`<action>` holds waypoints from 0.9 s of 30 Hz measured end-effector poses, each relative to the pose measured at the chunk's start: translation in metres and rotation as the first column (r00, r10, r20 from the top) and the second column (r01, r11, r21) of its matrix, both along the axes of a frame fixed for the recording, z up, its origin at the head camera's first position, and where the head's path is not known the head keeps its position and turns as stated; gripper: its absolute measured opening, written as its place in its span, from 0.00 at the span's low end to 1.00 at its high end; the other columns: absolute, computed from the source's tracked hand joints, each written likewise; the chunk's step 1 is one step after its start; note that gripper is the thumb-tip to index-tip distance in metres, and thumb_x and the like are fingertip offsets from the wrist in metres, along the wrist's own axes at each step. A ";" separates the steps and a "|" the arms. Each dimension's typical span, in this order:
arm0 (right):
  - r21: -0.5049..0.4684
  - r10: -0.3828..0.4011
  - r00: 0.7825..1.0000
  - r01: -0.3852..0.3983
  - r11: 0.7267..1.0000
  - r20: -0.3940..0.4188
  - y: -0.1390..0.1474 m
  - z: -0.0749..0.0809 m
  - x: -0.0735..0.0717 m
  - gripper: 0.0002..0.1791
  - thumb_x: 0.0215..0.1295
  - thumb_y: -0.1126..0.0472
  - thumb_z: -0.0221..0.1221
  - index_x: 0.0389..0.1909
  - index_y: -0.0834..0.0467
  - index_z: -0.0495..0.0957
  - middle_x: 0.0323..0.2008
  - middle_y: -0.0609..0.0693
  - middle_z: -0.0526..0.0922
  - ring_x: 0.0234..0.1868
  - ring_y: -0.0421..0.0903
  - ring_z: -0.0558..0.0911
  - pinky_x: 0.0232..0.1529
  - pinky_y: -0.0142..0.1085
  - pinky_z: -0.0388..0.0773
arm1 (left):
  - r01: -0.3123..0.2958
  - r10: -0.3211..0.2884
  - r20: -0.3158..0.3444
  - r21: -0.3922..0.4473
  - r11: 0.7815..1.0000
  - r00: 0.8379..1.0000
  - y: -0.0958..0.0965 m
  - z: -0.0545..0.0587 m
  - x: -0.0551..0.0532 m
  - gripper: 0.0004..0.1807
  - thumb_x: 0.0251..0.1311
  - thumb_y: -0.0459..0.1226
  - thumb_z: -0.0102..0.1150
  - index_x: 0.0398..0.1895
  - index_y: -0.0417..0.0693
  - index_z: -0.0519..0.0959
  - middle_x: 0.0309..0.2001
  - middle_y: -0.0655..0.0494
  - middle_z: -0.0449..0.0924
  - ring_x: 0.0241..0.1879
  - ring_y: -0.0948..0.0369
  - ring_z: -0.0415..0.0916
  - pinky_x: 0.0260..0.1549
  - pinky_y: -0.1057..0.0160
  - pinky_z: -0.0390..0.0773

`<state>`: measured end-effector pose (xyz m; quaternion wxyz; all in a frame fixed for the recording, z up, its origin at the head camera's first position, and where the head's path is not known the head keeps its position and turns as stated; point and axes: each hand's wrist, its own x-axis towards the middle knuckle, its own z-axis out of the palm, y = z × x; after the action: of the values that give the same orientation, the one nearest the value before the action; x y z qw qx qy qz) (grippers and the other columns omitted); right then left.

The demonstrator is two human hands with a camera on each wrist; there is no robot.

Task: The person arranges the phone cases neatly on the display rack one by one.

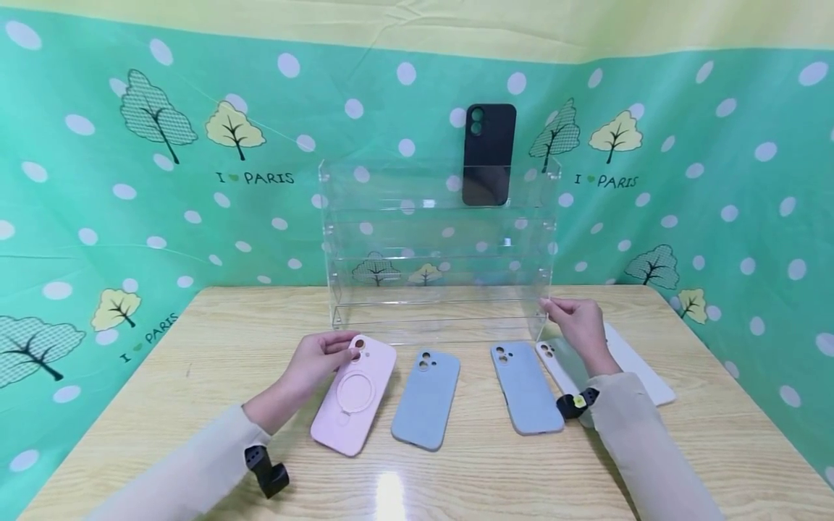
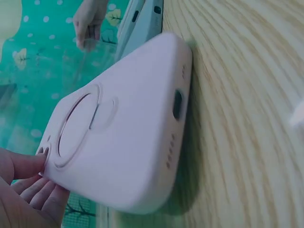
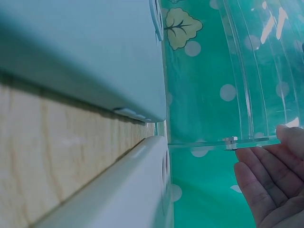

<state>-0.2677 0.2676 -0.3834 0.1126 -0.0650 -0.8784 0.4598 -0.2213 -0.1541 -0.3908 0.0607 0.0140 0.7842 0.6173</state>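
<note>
Pinches a pink phone case (image 1: 355,401) by its camera end with the left hand (image 1: 319,356), and the side edge of a clear rack (image 1: 438,255) with the right hand (image 1: 582,327). Works over a wood-grain table (image 1: 260,318), with two blue cases (image 1: 426,400) between the hands and a green dotted cloth (image 1: 260,217) beyond. Partly hides a pale green case (image 1: 565,354) and a white case (image 1: 641,369) behind the right forearm (image 1: 632,427). Barely shows the rack's panels.

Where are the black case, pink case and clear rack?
Black case (image 1: 489,154), head view: middle of its back.
Pink case (image 1: 355,393), head view: inside its back's ring.
Clear rack (image 1: 438,242), head view: front, near the middle.
</note>
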 end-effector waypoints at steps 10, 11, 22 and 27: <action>-0.007 0.012 1.000 -0.012 1.000 -0.014 -0.001 -0.002 -0.002 0.23 0.65 0.47 0.57 0.52 0.61 0.78 0.48 0.61 0.81 0.46 0.56 0.82 0.50 0.48 0.80 | -0.030 0.031 -0.098 0.013 0.999 0.995 0.003 0.029 -0.003 0.21 0.61 0.25 0.52 0.58 0.30 0.70 0.51 0.34 0.77 0.41 0.68 0.80 0.44 0.73 0.80; -0.008 0.015 1.000 -0.015 1.000 -0.016 -0.001 -0.002 -0.002 0.23 0.66 0.47 0.57 0.52 0.61 0.78 0.48 0.61 0.81 0.46 0.56 0.82 0.50 0.48 0.80 | -0.035 0.037 -0.106 0.026 0.999 0.994 0.003 0.033 -0.005 0.21 0.61 0.25 0.52 0.59 0.30 0.69 0.52 0.34 0.76 0.40 0.70 0.80 0.44 0.73 0.80; 0.004 0.009 1.000 -0.009 1.000 -0.010 0.003 0.002 -0.001 0.24 0.65 0.46 0.57 0.52 0.60 0.78 0.47 0.60 0.81 0.46 0.54 0.82 0.48 0.45 0.81 | -0.052 0.091 -0.236 0.166 0.985 0.968 0.016 0.089 -0.025 0.22 0.61 0.26 0.55 0.59 0.35 0.71 0.56 0.37 0.74 0.46 0.66 0.80 0.45 0.70 0.80; -0.003 0.004 1.000 -0.004 1.000 0.010 0.002 0.001 0.000 0.25 0.65 0.45 0.56 0.53 0.60 0.78 0.48 0.60 0.81 0.47 0.54 0.82 0.50 0.46 0.80 | -0.069 0.130 -0.271 0.224 0.972 0.954 0.023 0.118 -0.035 0.21 0.60 0.27 0.57 0.59 0.37 0.72 0.55 0.39 0.75 0.43 0.69 0.80 0.44 0.71 0.81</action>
<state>-0.2682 0.2692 -0.3829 0.1072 -0.0655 -0.8784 0.4610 -0.2561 -0.1316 -0.2727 -0.0858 0.0692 0.7141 0.6913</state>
